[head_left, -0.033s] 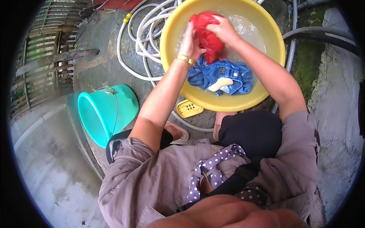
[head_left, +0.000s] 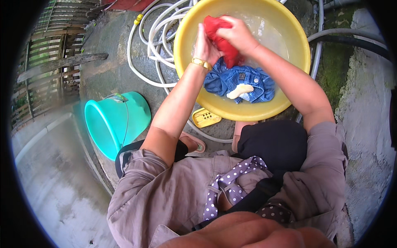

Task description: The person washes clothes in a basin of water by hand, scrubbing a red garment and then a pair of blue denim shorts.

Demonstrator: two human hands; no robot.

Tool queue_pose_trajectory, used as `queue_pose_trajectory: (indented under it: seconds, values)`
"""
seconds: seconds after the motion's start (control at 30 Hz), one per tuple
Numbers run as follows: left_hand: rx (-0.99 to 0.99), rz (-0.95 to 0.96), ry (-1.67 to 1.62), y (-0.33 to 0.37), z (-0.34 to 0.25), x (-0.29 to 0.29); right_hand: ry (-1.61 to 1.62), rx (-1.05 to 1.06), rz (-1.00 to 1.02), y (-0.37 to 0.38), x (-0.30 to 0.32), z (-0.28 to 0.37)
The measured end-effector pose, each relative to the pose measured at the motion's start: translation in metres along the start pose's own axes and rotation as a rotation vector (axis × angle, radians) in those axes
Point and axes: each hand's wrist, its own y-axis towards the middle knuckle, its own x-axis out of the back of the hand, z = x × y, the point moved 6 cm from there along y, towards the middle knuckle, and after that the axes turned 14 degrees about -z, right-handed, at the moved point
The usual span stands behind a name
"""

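Observation:
Over the yellow basin (head_left: 180,49), both hands hold a bunched wet red cloth (head_left: 228,48). My left hand (head_left: 205,46), with a gold-coloured band at the wrist, supports its left side, palm against the cloth. My right hand (head_left: 237,35) grips the cloth from above and the right, its fingers curled over it. Below the cloth, a blue denim garment (head_left: 258,84) with a button lies crumpled in the basin's near part. A worn, cream-coloured bar that looks like soap (head_left: 241,89) rests on the denim. Cloudy water (head_left: 275,35) shows behind the hands.
A turquoise bucket (head_left: 138,111) lies tipped at the left. Coils of white hose (head_left: 134,66) run beside the basin, and a yellow soap dish (head_left: 206,118) sits near its front edge. Slatted wood (head_left: 49,62) stands far left; a grey pipe (head_left: 319,53) passes on the right.
My right hand has shifted slightly left and down, pressing the red cloth into a narrower bunch. My left hand has moved a little left; the denim and the bar stay in place.

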Motion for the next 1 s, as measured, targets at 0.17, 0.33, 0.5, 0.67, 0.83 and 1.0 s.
queue_pose_trajectory:
  seconds: [0.17,0.33,0.5,0.67,0.83,1.0]
  values:
    - [-0.04,0.103,-0.204,0.001,-0.026,-0.014,-0.208,0.574,0.15,-0.063,-0.056,0.106]
    - [-0.199,-0.076,-0.101,-0.015,-0.024,-0.041,-0.506,0.964,0.196,-0.035,-0.029,0.062]
    - [-0.337,-0.174,0.279,0.018,-0.019,-0.008,-1.105,0.107,0.099,0.047,0.059,-0.029]
    - [-0.249,-0.206,0.924,0.009,-0.053,-0.009,-1.139,-0.117,0.059,0.049,0.15,-0.105]
    - [-0.616,-0.031,1.323,0.043,0.007,0.031,-1.329,0.115,0.236,-0.01,0.07,-0.082]
    - [-0.092,-0.076,0.65,0.02,0.048,-0.015,-1.215,0.301,0.282,0.016,0.079,-0.093]
